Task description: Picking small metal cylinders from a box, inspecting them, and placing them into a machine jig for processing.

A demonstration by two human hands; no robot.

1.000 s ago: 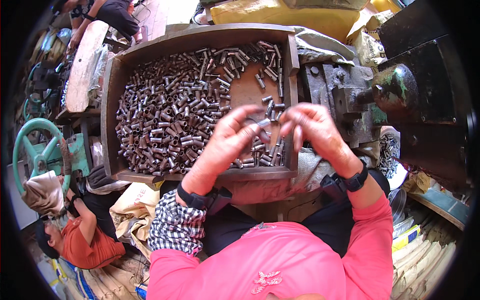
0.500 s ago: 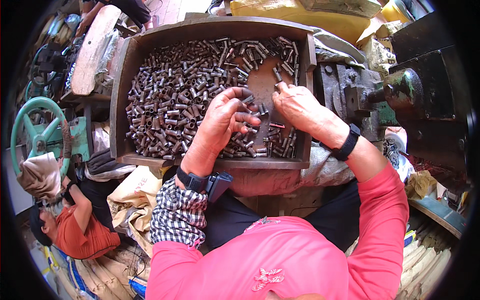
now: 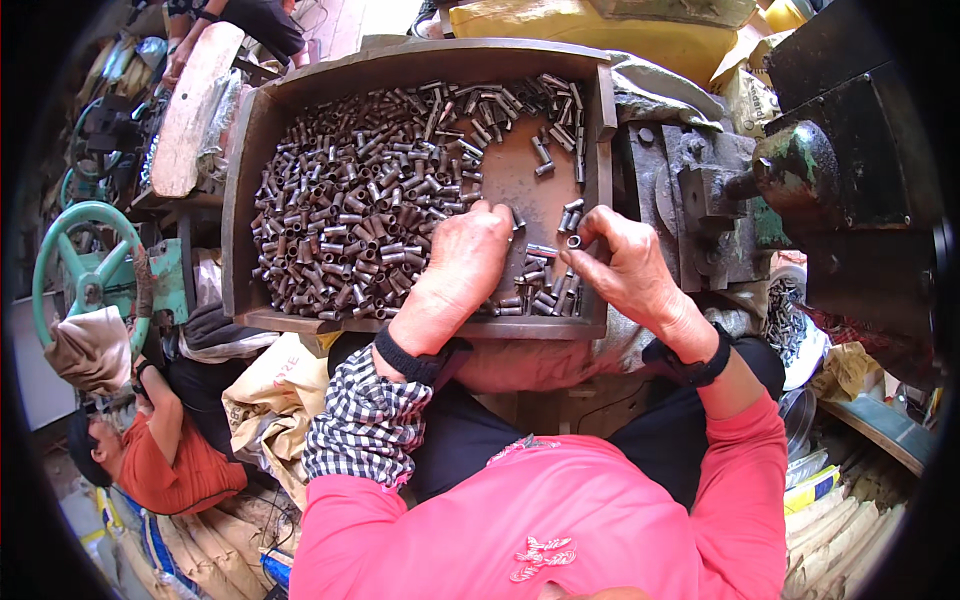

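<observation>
A wooden tray (image 3: 232, 200) in front of me holds a heap of short metal sleeves (image 3: 350, 220). My left hand (image 3: 470, 255) is back-up at the right edge of the heap, its fingers curled down. One sleeve (image 3: 518, 218) shows beside its fingertips; whatever lies under the fingers is hidden. Near the tray's right wall, my right hand (image 3: 635, 262) pinches a sleeve (image 3: 573, 242) between thumb and forefinger, its open end upward. Just beyond that lie a couple of other sleeves (image 3: 570, 213). A thin red-and-silver piece (image 3: 542, 251) lies between my hands.
Loose sleeves (image 3: 545, 295) cluster in the tray's near right corner, others (image 3: 565, 125) in the far right. A dark machine (image 3: 850, 190) stands close on the right. At left are a green handwheel (image 3: 90, 285) and a person in an orange shirt (image 3: 180, 460).
My left hand has turned from palm-sideways, with a sleeve at its fingers, to back-up and reaches into the heap's edge. My right hand has come nearer and rightward, now pinching a sleeve.
</observation>
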